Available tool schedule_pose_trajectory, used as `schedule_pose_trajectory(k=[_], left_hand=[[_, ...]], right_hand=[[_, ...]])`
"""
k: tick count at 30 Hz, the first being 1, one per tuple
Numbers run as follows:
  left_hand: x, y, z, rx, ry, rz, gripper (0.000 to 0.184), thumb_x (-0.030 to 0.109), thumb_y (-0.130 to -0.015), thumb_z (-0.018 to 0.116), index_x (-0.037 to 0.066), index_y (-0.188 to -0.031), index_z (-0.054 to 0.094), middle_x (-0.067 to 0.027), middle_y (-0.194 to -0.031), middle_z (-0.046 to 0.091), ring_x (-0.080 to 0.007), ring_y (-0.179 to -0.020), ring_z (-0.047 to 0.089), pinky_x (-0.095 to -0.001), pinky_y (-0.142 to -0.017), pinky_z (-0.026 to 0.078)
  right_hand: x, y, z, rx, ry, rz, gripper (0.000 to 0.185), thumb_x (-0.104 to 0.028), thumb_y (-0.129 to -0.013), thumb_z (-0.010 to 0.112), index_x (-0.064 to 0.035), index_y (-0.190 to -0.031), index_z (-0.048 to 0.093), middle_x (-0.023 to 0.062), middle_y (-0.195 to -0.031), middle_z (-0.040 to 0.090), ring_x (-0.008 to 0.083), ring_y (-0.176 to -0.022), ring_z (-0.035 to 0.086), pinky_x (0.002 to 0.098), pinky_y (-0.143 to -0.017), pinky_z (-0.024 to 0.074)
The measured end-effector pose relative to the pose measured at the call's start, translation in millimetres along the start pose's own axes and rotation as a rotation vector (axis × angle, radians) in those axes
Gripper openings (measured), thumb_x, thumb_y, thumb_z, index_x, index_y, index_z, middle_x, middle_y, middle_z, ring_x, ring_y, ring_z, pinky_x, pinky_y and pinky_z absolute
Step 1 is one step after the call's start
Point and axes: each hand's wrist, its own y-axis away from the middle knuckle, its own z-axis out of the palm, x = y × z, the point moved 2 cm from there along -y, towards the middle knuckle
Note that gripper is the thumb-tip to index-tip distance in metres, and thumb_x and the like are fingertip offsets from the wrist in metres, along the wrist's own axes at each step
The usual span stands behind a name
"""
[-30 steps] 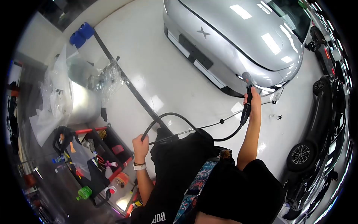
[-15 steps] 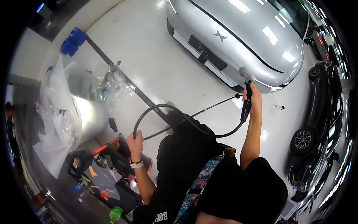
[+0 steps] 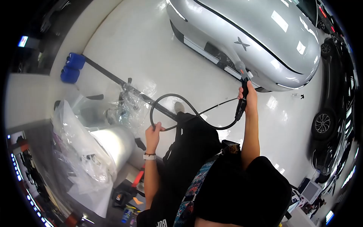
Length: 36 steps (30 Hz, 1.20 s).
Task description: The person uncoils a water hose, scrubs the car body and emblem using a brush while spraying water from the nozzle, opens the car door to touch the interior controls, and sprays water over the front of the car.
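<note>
In the head view, my right hand (image 3: pixel 250 97) is wrapped round the black grip of a steam gun (image 3: pixel 242 102). Its grey nozzle end points at the silver car's front bumper (image 3: pixel 264 77), and a pale haze hangs near the tip. I cannot tell whether nozzle and bumper touch. From the grip's lower end a black hose (image 3: pixel 172 95) loops across to my left hand (image 3: pixel 152 137), whose fingers are closed on it. The silver car (image 3: pixel 261 36) stands at the upper right with a dark star-shaped badge on its nose.
A big roll of white film (image 3: pixel 115 142) with crumpled clear plastic is on my left. Near it are a cart of bottles and tools (image 3: pixel 124 198) and blue jugs (image 3: pixel 72 68). A dark strip (image 3: pixel 104 70) crosses the floor. Black cars (image 3: pixel 332 94) stand at right.
My view has shifted, and I appear nearer the silver car. The nozzle has moved leftward along the bumper, towards its middle. Both hands keep their holds, and the hose loop is narrower.
</note>
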Motion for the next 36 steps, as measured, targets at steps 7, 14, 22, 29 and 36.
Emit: schedule_pose_trajectory(k=[7,14,22,29,36], left_hand=[[-13,-111,-25,-0.096,0.064,-0.140,0.025,0.026,-0.095,0.065,0.001,-0.100,0.066,-0.0061,-0.092,0.071,-0.0142,-0.087,0.067,-0.0288,-0.077,0.051],[5,-174,-24,-0.139,0.112,-0.107,0.022,0.023,-0.092,0.070,0.002,-0.095,0.068,0.0008,-0.079,0.063,-0.0071,-0.071,0.057,-0.0224,-0.062,0.047],[-11,-269,-60,-0.352,0.030,-0.151,0.019,0.022,-0.093,0.068,0.007,-0.105,0.067,0.0004,-0.094,0.067,-0.0087,-0.084,0.062,-0.0239,-0.071,0.050],[-39,-368,-107,-0.500,-0.257,0.058,0.040,0.019,-0.091,0.063,0.001,-0.126,0.057,-0.0115,-0.111,0.066,-0.0179,-0.092,0.066,-0.0291,-0.069,0.053],[-39,-442,-212,-0.397,0.144,-0.221,0.027,0.016,-0.091,0.061,0.001,-0.114,0.062,-0.0108,-0.098,0.068,-0.0178,-0.083,0.068,-0.0277,-0.063,0.053]], right_hand=[[31,-62,87,-0.071,0.169,-0.004,0.031,-0.039,-0.102,0.049,-0.0086,-0.093,0.050,0.0036,-0.070,0.056,0.0116,-0.050,0.052,0.0276,-0.049,0.0459],[31,-60,137,-0.036,0.311,-0.057,0.034,-0.038,-0.099,0.050,-0.0042,-0.097,0.055,0.0034,-0.064,0.054,0.0143,-0.047,0.054,0.0284,-0.048,0.0431],[36,-73,153,0.312,0.129,-0.034,0.041,-0.043,-0.101,0.045,-0.0060,-0.113,0.057,0.0036,-0.069,0.054,0.0141,-0.049,0.053,0.0299,-0.048,0.0443],[-64,-38,295,0.143,-0.287,-0.161,0.045,-0.033,-0.103,0.045,-0.0122,-0.143,0.049,0.0010,-0.072,0.050,0.0067,-0.055,0.041,0.0233,-0.054,0.0375],[-45,-88,313,0.204,-0.560,-0.033,0.036,-0.029,-0.102,0.049,-0.0044,-0.129,0.052,0.0044,-0.075,0.052,0.0077,-0.055,0.043,0.0233,-0.050,0.0394]])
